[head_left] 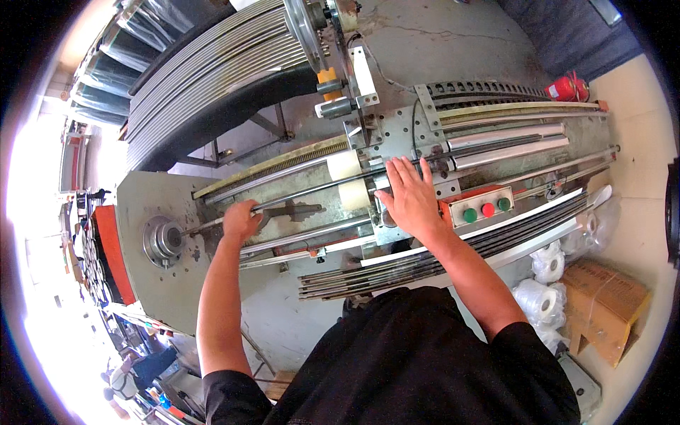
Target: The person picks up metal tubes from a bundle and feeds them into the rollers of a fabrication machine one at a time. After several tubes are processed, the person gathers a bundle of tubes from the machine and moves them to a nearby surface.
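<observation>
A long thin metal rod [304,192] runs across the machine bed, its left end at a round metal chuck [164,239]. My left hand [241,219] is closed around the rod close to the chuck. Over the carriage plate [397,134], my right hand [411,198] lies palm down with its fingers stretched out, at the rod just right of a cream-coloured block [345,180]. Whether the right palm presses on the rod is hidden. Beside my right wrist sits a red control box [476,205] with green and red push buttons.
Several dark rods [425,248] lie on a rack between me and the machine. Beyond the bed, many metal rods [219,64] rest on a black padded stand. A cardboard box [602,308] and plastic-wrapped rolls [542,301] stand at right, a red fire extinguisher [567,88] at far right.
</observation>
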Demonstrator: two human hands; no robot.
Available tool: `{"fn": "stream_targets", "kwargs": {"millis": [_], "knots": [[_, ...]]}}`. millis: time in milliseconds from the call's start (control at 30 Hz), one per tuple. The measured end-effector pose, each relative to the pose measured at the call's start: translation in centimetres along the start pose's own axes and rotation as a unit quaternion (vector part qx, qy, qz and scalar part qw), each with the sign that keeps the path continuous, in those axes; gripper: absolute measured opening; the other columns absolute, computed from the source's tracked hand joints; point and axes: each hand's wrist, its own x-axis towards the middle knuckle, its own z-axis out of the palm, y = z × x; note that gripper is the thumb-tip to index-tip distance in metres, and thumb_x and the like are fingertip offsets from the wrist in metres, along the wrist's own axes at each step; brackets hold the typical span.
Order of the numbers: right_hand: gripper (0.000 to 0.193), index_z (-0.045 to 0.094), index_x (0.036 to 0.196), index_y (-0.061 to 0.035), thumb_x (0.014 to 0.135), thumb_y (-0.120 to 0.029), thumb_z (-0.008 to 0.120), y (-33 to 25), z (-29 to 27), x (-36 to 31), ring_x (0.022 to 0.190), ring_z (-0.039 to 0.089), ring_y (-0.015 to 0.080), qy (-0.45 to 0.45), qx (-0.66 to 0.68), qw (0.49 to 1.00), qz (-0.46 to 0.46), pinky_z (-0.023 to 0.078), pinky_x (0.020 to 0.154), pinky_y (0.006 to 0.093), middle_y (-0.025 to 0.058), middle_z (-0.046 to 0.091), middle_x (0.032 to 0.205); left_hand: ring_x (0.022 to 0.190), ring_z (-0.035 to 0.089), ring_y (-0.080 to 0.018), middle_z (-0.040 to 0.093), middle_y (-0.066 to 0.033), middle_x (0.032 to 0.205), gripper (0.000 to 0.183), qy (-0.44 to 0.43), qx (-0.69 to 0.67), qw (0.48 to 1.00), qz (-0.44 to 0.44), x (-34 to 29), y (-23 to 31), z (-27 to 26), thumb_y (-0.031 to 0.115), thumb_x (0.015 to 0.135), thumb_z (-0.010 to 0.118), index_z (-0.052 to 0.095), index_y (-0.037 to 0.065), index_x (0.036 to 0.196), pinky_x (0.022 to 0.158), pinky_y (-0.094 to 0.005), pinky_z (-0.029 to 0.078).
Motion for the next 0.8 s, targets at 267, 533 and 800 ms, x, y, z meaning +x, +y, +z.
{"fn": "stream_targets", "kwargs": {"millis": [267, 533, 800], "knots": [[0.069, 0.053, 0.151, 0.0035, 0.104, -0.046, 0.062, -1.7, 2.1, -0.2, 0.151, 0.046, 0.0338, 0.078, 0.002, 0.997, 0.019, 0.016, 0.129, 0.0622, 0.0205, 0.054, 0.157, 0.099, 0.074, -0.041, 0.078, -0.016, 0.103, 0.034, -0.06, 0.041, 0.997, -0.035, 0.6, -2.7, 0.1, 0.036, 0.083, 0.082, 0.077, 0.015, 0.109, 0.086, -0.0529, 0.059], [0.069, 0.052, 0.152, 0.0026, 0.103, -0.045, 0.062, -2.2, 2.5, 0.2, 0.152, 0.045, 0.0328, 0.084, -0.009, 0.996, 0.02, 0.015, 0.13, 0.0634, 0.0191, 0.053, 0.158, 0.101, 0.074, -0.0404, 0.079, -0.0153, 0.106, 0.035, -0.058, 0.011, 0.998, 0.029, 2.5, 9.9, -0.5, 0.042, 0.087, 0.081, 0.074, 0.015, 0.109, 0.086, -0.0546, 0.058], [0.066, 0.052, 0.151, 0.003, 0.104, -0.041, 0.064, -2.3, 2.0, 0.1, 0.152, 0.044, 0.0329, 0.083, -0.014, 0.996, 0.012, 0.017, 0.13, 0.0609, 0.0186, 0.053, 0.156, 0.116, 0.07, -0.0391, 0.074, -0.0149, 0.123, 0.051, -0.016, -0.014, 0.993, 0.115, 3.3, 18.8, 0.3, 0.034, 0.085, 0.085, 0.062, 0.01, 0.123, 0.097, -0.0501, 0.056]]}}
